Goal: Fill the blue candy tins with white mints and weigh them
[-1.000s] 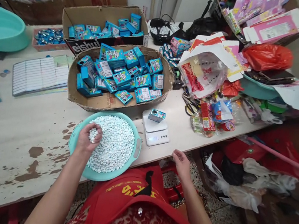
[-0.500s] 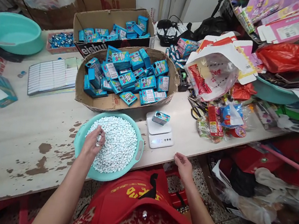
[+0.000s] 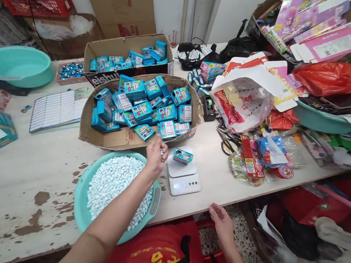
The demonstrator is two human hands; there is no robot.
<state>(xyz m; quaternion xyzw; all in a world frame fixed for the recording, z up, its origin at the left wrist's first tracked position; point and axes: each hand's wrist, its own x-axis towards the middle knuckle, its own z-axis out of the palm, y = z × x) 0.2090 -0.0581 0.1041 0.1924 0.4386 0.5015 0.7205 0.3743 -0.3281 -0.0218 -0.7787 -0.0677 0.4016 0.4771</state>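
Note:
My left hand (image 3: 156,157) is closed round some small pale candies, a few of which show at its fingers. It is above the gap between the candy basin and the kitchen scale, just left of the box. The turquoise basin (image 3: 80,194) is filled with white and pale blue candies (image 3: 115,184). On the white digital scale (image 3: 183,185) lies a small blue box (image 3: 182,156) with an opening at its left end. My right hand (image 3: 222,224) rests at the table's front edge, empty, fingers stretched out and slightly curled.
Behind the basin stands a cut-down carton (image 3: 108,141) of blue boxes, with another carton (image 3: 90,50) behind it. Scissors (image 3: 228,144), candy packets (image 3: 252,156) and a plastic bag (image 3: 244,102) lie to the right. An empty-looking turquoise basin (image 3: 15,66) stands far left.
My left hand has lifted out of the candy basin and moved right towards the box on the scale, with candies in it. My right hand stays by the table edge. The view has tilted up.

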